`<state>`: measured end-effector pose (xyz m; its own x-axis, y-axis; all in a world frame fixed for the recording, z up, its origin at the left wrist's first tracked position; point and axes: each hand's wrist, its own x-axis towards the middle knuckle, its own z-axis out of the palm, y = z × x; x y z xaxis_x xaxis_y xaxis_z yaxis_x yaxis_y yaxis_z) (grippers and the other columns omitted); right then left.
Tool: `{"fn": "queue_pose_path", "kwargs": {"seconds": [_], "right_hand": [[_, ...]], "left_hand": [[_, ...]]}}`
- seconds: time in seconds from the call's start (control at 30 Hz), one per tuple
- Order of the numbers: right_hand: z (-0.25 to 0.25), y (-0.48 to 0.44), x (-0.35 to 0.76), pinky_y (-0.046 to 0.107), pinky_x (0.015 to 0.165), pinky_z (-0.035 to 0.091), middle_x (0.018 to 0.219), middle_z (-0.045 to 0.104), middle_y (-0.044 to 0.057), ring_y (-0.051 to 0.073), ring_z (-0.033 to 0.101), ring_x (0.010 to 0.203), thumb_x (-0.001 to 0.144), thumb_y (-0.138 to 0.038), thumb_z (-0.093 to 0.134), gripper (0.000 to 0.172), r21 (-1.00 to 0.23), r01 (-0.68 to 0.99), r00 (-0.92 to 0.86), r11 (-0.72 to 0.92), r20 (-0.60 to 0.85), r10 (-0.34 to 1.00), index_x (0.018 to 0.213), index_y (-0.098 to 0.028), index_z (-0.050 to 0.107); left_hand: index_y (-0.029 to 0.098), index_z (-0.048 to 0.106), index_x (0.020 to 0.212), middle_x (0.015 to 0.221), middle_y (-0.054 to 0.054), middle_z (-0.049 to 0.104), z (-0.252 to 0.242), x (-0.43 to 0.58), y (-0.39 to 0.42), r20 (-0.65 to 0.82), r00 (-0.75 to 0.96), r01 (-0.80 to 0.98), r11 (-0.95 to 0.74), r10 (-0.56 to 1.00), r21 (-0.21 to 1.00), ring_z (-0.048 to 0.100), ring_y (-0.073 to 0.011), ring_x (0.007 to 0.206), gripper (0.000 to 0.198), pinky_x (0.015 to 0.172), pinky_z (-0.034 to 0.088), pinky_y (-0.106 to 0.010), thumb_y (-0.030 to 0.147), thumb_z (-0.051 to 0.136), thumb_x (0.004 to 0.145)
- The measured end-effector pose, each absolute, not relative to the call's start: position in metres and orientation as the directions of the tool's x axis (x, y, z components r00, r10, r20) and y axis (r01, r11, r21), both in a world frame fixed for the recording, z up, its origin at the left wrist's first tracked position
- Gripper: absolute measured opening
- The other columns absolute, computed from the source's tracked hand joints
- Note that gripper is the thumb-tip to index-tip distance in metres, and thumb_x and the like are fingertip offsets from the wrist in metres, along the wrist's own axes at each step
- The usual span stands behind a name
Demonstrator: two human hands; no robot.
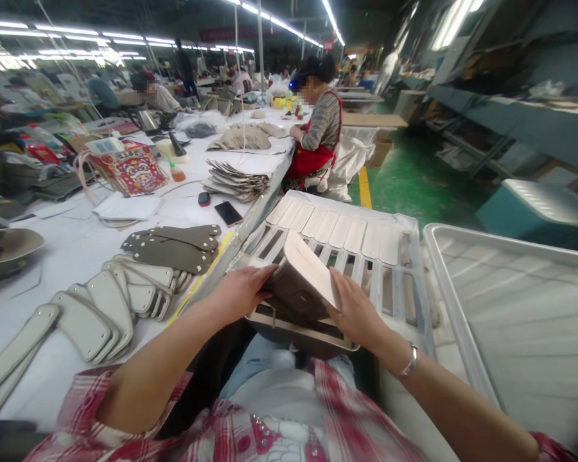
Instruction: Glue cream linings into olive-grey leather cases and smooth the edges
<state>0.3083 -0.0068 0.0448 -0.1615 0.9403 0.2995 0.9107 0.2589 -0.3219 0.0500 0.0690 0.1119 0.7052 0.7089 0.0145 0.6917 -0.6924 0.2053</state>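
A brown bag piece [296,295] with a pale cream panel along its upper side is held tilted in front of my body. My left hand [243,290] is closed on its left edge, thumb and fingers pinching the brown side. At the right edge my right hand [354,311] grips the cream panel, its fingers partly hidden behind it. Just below, near my lap, is a brown box-like part [301,337] with a pale rim. Beyond the bag piece, a slatted white rack [378,282] carries a row of cream rounded strips [336,230].
To the left, a white table [171,163] bears grey-white panels [94,308], dark olive pieces [173,247], a phone [228,213] and a red patterned bag [128,168]. A large white bin [510,308] stands at right. A person in a red apron [320,128] sits farther along the table.
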Motion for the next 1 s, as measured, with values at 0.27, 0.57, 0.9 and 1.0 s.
{"fn": "queue_pose_path", "kwargs": {"seconds": [0.27, 0.57, 0.9, 1.0], "right_hand": [[0.039, -0.032, 0.326, 0.043, 0.084, 0.042, 0.112, 0.050, 0.016, 0.030, 0.047, 0.098, 0.074, -0.040, 0.058, 0.080, -0.004, 0.963, -0.266, 0.271, 0.177, 0.948, 0.140, -0.009, 0.025], [0.029, -0.013, 0.299, 0.035, 0.062, 0.041, 0.093, 0.051, 0.011, 0.023, 0.049, 0.074, 0.086, -0.052, 0.043, 0.060, 0.201, 0.830, -0.547, 0.520, 0.119, 0.828, 0.139, -0.026, 0.033], [0.023, -0.027, 0.304, 0.033, 0.058, 0.041, 0.091, 0.050, 0.011, 0.022, 0.052, 0.069, 0.082, -0.054, 0.048, 0.066, 0.202, 0.767, -0.626, 0.609, 0.032, 0.779, 0.139, -0.024, 0.033], [0.025, -0.025, 0.298, 0.032, 0.055, 0.041, 0.092, 0.051, 0.011, 0.022, 0.053, 0.067, 0.077, -0.054, 0.054, 0.071, 0.203, 0.765, -0.618, 0.611, -0.035, 0.785, 0.139, -0.024, 0.033]], "left_hand": [[0.014, 0.057, 0.098, 0.095, -0.010, 0.062, 0.039, 0.059, 0.054, 0.037, 0.702, 0.697, -0.696, 0.712, 0.173, 0.053, -0.0270, 0.098, 0.022, 0.084, 0.043, -0.039, 0.021, 0.059, 0.078], [0.017, 0.045, 0.119, 0.101, -0.008, 0.059, 0.004, 0.019, 0.036, -0.046, 0.220, 0.780, -0.147, 0.974, 0.608, 0.058, -0.0206, 0.090, 0.046, 0.081, 0.046, -0.032, 0.040, 0.055, 0.080], [0.022, 0.041, 0.121, 0.070, 0.003, 0.055, -0.003, 0.018, 0.039, -0.354, 0.279, 0.437, 0.210, 0.893, 0.875, 0.044, -0.0084, 0.039, 0.039, 0.034, 0.038, -0.019, 0.029, 0.045, 0.082], [0.022, 0.042, 0.120, 0.069, 0.003, 0.055, -0.001, 0.018, 0.041, -0.301, 0.237, 0.499, 0.150, 0.924, 0.853, 0.045, -0.0089, 0.041, 0.038, 0.038, 0.038, -0.020, 0.027, 0.044, 0.083]]}}
